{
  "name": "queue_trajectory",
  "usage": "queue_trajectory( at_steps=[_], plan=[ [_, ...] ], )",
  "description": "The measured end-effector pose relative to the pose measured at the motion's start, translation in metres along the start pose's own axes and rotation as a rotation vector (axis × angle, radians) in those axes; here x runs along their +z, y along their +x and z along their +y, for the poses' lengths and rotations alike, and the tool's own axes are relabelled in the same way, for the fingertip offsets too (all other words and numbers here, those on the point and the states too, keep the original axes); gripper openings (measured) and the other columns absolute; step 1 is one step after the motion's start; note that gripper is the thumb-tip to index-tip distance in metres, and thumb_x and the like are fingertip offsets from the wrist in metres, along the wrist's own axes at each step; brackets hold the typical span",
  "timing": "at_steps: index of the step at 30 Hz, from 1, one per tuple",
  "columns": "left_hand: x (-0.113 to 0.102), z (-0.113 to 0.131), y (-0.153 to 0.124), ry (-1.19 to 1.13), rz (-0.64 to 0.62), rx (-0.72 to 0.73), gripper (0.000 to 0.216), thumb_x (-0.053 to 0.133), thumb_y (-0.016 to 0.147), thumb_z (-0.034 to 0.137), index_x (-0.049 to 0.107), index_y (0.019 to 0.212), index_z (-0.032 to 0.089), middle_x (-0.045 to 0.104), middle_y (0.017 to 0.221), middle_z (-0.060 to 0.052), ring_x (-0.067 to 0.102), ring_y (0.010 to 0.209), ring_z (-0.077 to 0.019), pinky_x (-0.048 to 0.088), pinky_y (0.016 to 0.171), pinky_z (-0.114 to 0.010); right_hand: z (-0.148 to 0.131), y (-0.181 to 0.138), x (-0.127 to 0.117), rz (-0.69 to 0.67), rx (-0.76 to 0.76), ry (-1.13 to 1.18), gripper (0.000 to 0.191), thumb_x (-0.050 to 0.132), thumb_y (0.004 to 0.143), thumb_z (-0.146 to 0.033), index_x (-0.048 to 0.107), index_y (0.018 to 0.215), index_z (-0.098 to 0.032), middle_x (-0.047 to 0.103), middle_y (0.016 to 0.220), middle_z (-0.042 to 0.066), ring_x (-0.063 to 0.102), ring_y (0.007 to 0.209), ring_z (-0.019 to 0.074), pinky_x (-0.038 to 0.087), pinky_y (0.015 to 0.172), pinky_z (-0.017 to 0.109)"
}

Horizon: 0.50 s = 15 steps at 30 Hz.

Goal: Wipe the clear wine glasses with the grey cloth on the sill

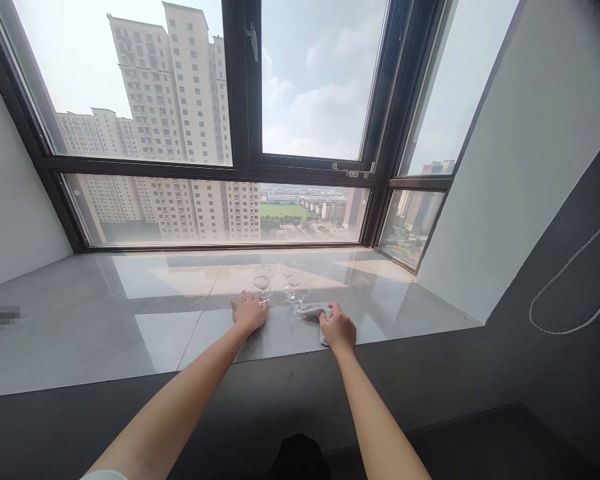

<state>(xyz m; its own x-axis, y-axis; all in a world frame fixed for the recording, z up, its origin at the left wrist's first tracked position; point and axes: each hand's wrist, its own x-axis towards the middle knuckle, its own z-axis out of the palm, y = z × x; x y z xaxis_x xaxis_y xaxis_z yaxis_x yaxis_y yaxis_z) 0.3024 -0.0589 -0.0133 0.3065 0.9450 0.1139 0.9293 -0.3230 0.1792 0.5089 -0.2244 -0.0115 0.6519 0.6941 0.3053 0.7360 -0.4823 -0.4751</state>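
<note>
Several clear stemmed glasses stand upright in a group on the sill. At the base of the nearest left glass (261, 283) is my left hand (250, 312), its thumb and fingers closed around the low part, which they partly hide. My right hand (339, 328) grips a pale grey cloth (312, 310), bunched under the fingers. One end of that cloth reaches left against the foot of the front right glass (301, 308). Another glass (293, 283) stands just behind it. The thin outlines of the rear glasses are hard to separate.
The glossy grey tiled sill (170, 293) runs below a dark-framed window (245, 175). Its front edge drops to a dark wall (290, 387). A white slanted wall (473, 173) bounds the right side, and a looped cord (555, 331) hangs beyond it.
</note>
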Motion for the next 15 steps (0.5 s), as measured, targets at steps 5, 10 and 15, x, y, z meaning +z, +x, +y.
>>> queue_trajectory(
  at_steps=[5,10,15],
  plan=[
    [-0.005,-0.022,0.001,0.002,0.014,-0.025,0.058,0.024,0.092,0.053,0.048,0.139,0.028,0.035,0.153,-0.011,0.012,0.146,-0.0310,0.003,0.112,-0.062,0.001,0.000,0.000,-0.005,0.003,0.008,0.034,0.046,0.091,-0.039,0.054,0.120,-0.022,0.068,0.101,0.007,0.064,0.089,0.0202,0.043,0.072,0.028],
    [-0.015,-0.055,0.005,0.051,0.021,-0.057,0.056,0.024,0.092,0.052,0.057,0.129,0.026,0.033,0.153,-0.011,0.012,0.146,-0.0312,0.002,0.111,-0.062,0.000,-0.001,-0.001,-0.007,0.015,-0.018,0.034,0.047,0.091,-0.040,0.055,0.119,-0.023,0.069,0.100,0.007,0.065,0.090,0.0208,0.043,0.072,0.027],
    [-0.021,-0.078,0.007,0.036,0.065,-0.057,0.047,0.034,0.091,0.050,0.068,0.109,0.023,0.041,0.148,-0.012,0.018,0.143,-0.0341,0.003,0.111,-0.061,0.000,0.000,0.000,0.002,0.015,-0.035,0.033,0.047,0.091,-0.040,0.055,0.118,-0.023,0.069,0.098,0.007,0.065,0.088,0.0205,0.043,0.071,0.028]
  ],
)
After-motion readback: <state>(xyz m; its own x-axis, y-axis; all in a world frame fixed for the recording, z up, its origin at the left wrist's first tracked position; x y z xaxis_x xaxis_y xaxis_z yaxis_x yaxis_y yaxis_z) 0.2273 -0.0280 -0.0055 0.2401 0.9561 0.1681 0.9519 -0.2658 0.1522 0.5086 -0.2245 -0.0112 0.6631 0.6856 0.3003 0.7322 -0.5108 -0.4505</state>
